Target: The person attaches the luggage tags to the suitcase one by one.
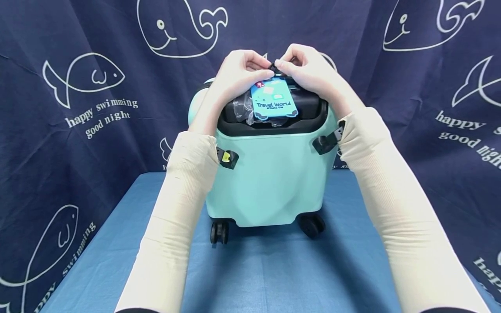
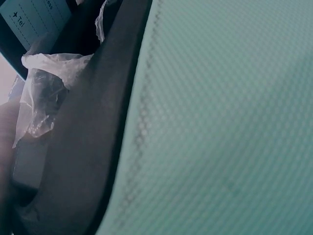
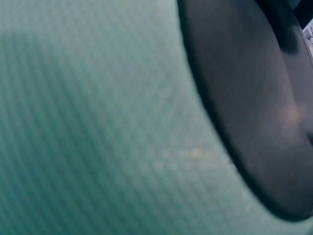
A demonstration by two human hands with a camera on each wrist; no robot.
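Observation:
A mint-green suitcase (image 1: 270,178) stands upright on its black wheels, with a black recessed panel (image 1: 270,129) on top. A blue luggage tag (image 1: 274,101) printed "Travel World" hangs over that panel. Above the tag, my left hand (image 1: 239,74) and right hand (image 1: 313,71) meet fingertip to fingertip, pinching a small black strap (image 1: 273,68) between them. The strap's ends are mostly hidden by the fingers. In the left wrist view, the luggage tag (image 2: 36,22) shows printed lines and "Tel". Only the textured shell and black panel (image 3: 244,98) fill most of the right wrist view.
Crumpled clear plastic (image 1: 244,108) lies beneath and beside the tag. The suitcase stands on a blue cloth-covered table (image 1: 266,278). Behind it hangs a navy curtain (image 1: 117,26) with white whale and fish drawings. Black straps with wrist cameras (image 1: 228,158) sit at both cuffs, close to the shell.

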